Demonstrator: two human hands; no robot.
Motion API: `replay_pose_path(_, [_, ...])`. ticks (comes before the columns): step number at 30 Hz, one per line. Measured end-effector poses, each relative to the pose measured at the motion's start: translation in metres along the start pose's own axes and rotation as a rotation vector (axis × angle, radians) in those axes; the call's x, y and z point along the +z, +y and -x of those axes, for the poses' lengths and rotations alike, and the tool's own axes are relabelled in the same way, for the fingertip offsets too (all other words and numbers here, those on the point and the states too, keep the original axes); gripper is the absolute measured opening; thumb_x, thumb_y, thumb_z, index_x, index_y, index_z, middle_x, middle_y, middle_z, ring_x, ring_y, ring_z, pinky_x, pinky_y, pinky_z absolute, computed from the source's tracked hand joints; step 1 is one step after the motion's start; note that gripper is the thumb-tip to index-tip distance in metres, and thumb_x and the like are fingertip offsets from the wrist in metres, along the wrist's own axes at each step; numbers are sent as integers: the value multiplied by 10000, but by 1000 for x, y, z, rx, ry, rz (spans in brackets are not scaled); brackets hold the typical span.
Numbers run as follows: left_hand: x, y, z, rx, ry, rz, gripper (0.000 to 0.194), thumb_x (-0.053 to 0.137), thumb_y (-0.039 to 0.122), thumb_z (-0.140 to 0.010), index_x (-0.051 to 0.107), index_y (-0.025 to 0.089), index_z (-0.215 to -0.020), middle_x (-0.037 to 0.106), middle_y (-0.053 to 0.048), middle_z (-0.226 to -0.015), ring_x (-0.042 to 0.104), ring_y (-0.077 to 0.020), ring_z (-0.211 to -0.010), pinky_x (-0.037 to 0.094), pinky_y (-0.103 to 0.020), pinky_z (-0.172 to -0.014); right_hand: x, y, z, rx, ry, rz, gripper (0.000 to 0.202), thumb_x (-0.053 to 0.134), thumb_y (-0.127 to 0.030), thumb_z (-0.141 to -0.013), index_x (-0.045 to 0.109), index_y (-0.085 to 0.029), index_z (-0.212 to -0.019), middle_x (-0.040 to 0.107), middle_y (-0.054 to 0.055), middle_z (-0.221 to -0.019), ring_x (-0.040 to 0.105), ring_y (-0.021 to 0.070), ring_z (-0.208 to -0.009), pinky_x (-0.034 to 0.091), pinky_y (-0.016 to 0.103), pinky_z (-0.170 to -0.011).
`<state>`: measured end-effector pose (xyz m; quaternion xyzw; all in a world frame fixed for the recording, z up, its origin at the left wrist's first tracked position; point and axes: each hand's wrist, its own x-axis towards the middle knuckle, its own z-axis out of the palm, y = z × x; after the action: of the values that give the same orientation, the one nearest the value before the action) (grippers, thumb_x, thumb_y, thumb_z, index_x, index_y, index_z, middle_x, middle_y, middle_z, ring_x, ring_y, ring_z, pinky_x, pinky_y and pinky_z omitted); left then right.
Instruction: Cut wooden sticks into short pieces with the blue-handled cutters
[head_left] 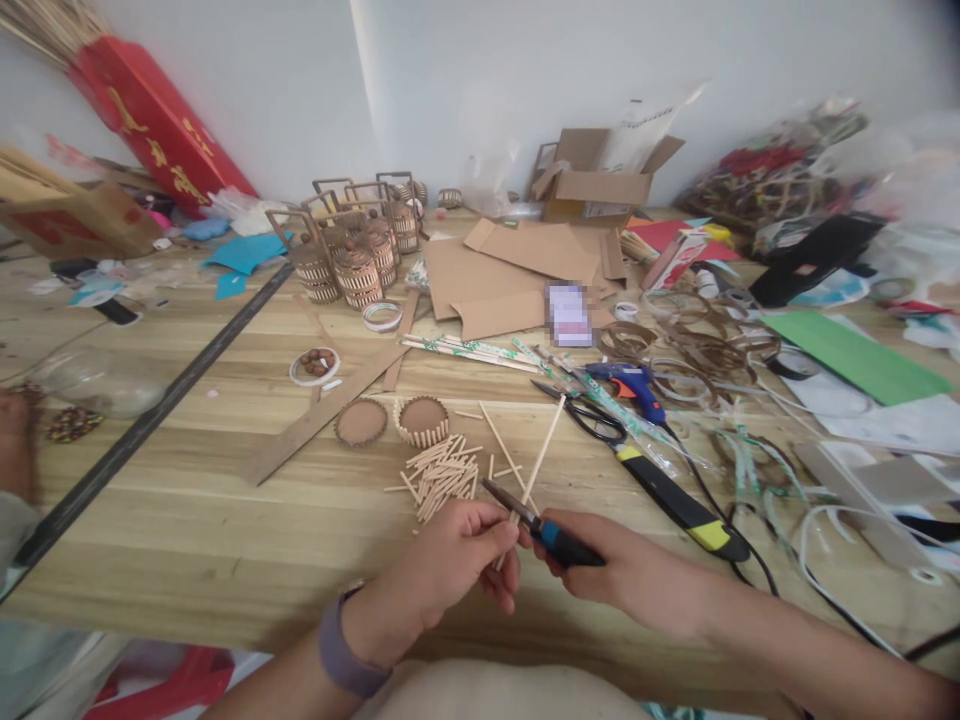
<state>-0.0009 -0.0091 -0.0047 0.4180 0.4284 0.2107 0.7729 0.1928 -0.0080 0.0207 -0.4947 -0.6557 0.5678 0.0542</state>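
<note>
My left hand [469, 548] is closed, pinching a thin wooden stick [546, 450] that slants up to the right; more stick ends show under its fingers. In my right hand [626, 572] is a pair of pliers [559, 542] with black and blue handles. Their pointed jaws lie across the stick, close to my left fingertips. Just beyond my hands is a pile of short cut sticks [444, 475], with another long stick [500, 438] beside it. Behind the pile stand a small round cup [423, 422] ringed with short sticks and a cardboard disc [361, 423] with a dark rim.
A blue glue gun [630, 385], black scissors [596, 418] and a yellow-black tool [679, 500] lie to the right. Several small lidded baskets [358, 275] stand at the back left, beside cardboard sheets [495, 275]. Another person's hand [15, 445] is at the left edge.
</note>
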Motion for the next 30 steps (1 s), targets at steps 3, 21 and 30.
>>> replay_pose_path(3, [0,-2,-2,23,15,-2,444,606,584,-716,581,143,-753,547,33,-523,504,-81,-408,396,-221,-455,4,6,-2,-27,25,4,219,447,-138,-594,530,-179,-793,545,6,-777,496,180,-778,403,292,-731])
replay_pose_path(21, [-22,8,2,155,209,-492,256,423,375,-883,514,200,-721,604,-1,-589,579,-150,-550,437,-267,-590,-5,6,-4,-289,555,315,123,457,-242,-884,541,-213,-969,636,97,-1015,596,230,-963,465,348,-844])
replay_pose_path(30, [-4,10,0,242,382,-975,241,386,185,-861,609,198,-771,673,-92,-771,604,-235,-747,402,-342,-728,19,0,-34,-198,573,734,120,514,-181,-868,588,-181,-962,621,93,-951,587,251,-851,421,323,-693])
